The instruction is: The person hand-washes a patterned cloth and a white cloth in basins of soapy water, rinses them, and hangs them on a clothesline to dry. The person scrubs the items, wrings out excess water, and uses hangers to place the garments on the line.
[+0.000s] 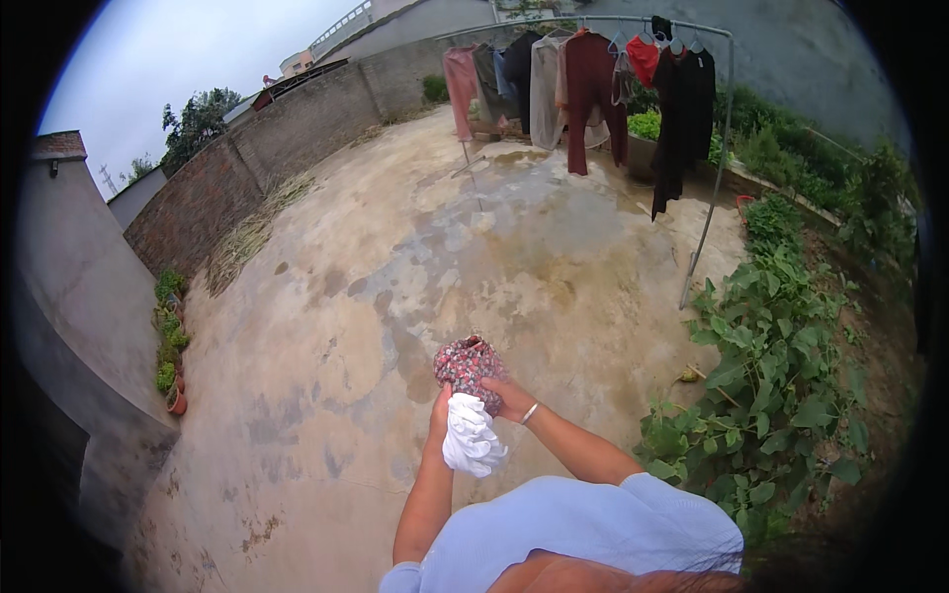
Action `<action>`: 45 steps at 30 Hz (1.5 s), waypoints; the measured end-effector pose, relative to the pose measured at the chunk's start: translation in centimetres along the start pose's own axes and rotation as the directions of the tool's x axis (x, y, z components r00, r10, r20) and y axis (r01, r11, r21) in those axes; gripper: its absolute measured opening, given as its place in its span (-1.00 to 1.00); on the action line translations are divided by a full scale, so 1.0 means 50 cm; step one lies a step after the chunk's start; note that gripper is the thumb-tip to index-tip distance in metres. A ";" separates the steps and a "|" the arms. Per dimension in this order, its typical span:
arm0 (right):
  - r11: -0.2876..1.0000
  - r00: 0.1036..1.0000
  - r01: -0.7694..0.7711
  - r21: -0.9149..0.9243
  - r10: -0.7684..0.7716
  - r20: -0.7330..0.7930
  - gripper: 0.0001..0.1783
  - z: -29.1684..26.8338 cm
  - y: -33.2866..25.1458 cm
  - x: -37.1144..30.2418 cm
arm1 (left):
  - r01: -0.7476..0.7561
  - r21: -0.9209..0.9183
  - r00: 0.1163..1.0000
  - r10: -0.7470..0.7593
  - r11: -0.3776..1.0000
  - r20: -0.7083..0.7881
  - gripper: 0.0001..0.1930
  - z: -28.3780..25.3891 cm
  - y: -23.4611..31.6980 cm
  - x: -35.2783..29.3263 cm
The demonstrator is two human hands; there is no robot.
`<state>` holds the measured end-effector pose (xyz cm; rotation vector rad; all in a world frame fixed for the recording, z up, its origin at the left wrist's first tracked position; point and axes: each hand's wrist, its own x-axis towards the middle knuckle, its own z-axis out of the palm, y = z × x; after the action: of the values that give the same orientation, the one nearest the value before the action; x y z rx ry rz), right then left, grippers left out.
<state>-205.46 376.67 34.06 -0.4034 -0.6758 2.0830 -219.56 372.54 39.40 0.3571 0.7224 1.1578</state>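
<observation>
In front of my body I hold up a bunched, red-and-dark floral cloth [467,366] with both hands. My left hand [442,403] is closed at its lower left side, its fingers partly hidden. My right hand [510,397] grips the cloth's right side, and a pale bracelet circles that wrist. A crumpled white cloth [473,440] hangs just below the floral one, against my left wrist. Whether the left fingers also pinch the white cloth, I cannot tell.
Ahead, a metal drying rack [714,188] carries several garments, among them dark red trousers [593,99]. Leafy plants [766,366] border the concrete yard [326,336] at right. Potted plants [170,346] line the wall at left. A brick wall [198,208] stands behind.
</observation>
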 end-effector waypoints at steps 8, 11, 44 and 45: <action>0.955 0.914 0.295 -0.036 -0.293 -0.280 -0.64 -0.140 -0.171 0.130 | 0.088 0.033 0.994 -0.090 0.996 0.058 -0.53 0.046 -0.003 0.248; 0.931 0.871 0.361 -0.052 -0.356 -0.339 -0.66 -0.175 -0.201 0.161 | 0.173 0.050 0.983 -0.175 0.984 0.056 -0.48 0.080 0.016 0.289; 0.316 0.945 0.098 -0.944 -0.327 -0.011 -0.66 0.005 -0.143 0.752 | 0.010 -0.209 0.978 0.034 0.978 0.206 -0.53 -0.319 0.463 0.497; 0.355 0.944 0.123 -0.927 -0.331 -0.002 -0.69 0.029 -0.141 0.773 | -0.013 -0.222 0.984 0.052 0.975 0.171 -0.54 -0.331 0.476 0.497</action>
<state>-223.13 411.52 38.23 -1.0496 -1.6730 1.1552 -242.18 402.71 33.52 0.2807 0.4301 1.2075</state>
